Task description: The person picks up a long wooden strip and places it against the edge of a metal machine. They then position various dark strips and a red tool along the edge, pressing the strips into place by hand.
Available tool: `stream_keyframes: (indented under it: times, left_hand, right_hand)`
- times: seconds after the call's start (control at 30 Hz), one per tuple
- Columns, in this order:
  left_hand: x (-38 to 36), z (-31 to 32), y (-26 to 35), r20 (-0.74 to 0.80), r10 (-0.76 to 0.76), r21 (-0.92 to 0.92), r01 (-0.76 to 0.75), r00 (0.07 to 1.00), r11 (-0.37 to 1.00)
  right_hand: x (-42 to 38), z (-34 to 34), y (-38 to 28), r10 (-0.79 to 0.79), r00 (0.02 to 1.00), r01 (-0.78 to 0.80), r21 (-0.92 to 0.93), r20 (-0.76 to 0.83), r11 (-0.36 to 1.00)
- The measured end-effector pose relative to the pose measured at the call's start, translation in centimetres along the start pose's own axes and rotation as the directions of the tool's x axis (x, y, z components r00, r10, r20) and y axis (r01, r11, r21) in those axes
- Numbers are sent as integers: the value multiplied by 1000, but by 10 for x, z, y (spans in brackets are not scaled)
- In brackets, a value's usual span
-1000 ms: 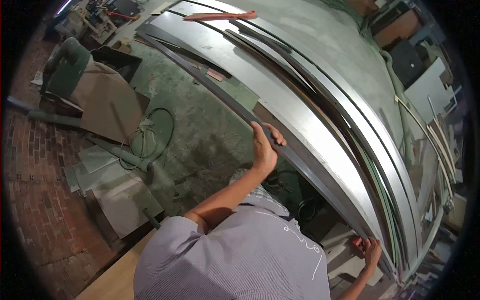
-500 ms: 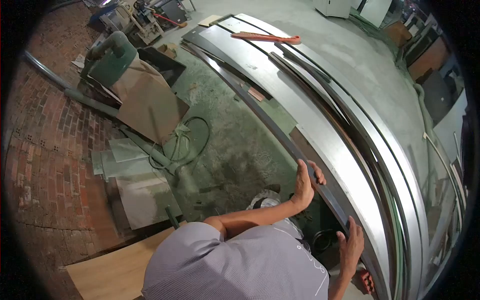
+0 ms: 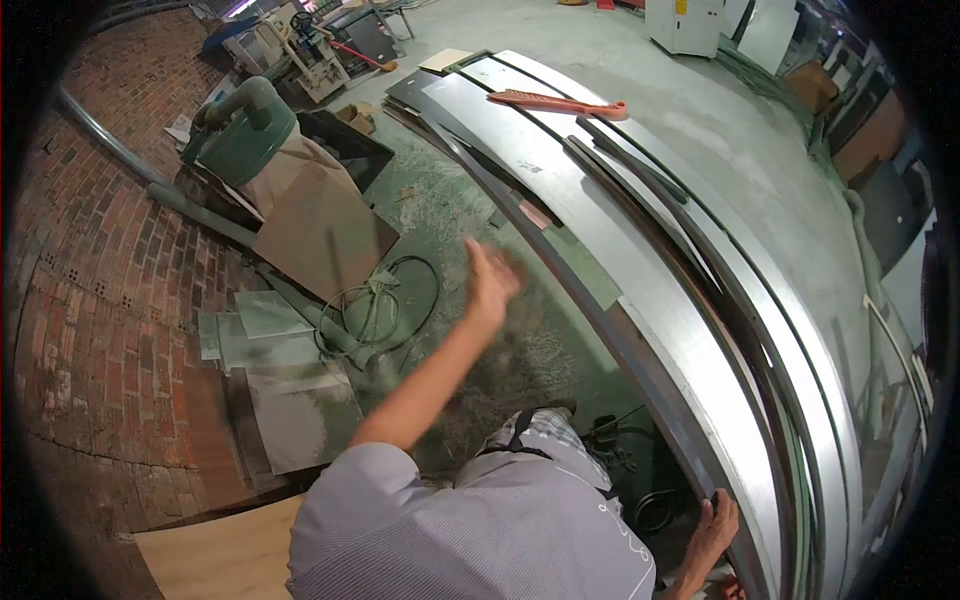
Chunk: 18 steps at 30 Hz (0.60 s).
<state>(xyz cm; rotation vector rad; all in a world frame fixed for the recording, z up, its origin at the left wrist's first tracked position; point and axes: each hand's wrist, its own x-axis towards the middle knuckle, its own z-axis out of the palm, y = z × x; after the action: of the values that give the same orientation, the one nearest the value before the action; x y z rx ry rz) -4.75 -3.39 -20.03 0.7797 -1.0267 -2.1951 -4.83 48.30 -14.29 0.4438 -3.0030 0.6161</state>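
Observation:
My left hand (image 3: pixel 492 285) is held out over the floor, fingers loosely apart and slightly blurred, with nothing in it. It is well clear of the long dark strip (image 3: pixel 590 305) that runs along the near edge of the workbench. Farther down that strip, my right hand (image 3: pixel 712 530) has its fingers and thumb closed about the edge. Beside the strip lies a broad, shiny metal sheet (image 3: pixel 660 345), which looks curved in this wide view. An orange long-handled tool (image 3: pixel 560 104) rests across the far part of the metal.
More dark strips (image 3: pixel 690 250) lie lengthwise on the metal. To the left stand a green machine (image 3: pixel 245 140), a brown board (image 3: pixel 325 240) and a coiled cable (image 3: pixel 435 290) on the floor. A light wooden board (image 3: pixel 220 550) sits at the lower left, near a brick wall (image 3: pixel 110 300).
My left hand has let go of the dark strip and swung left and away from it. My right hand has moved slightly down along the edge and stays on it. The view has shifted a little.

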Motion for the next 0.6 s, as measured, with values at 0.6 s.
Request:
stream_keyframes:
  times: [0.6]
  left_hand:
    - [238,-58,152,-42,-127,147,132,991,980]
  right_hand:
    - [-34,-18,-21,-4,971,-12,-65,-238,998]
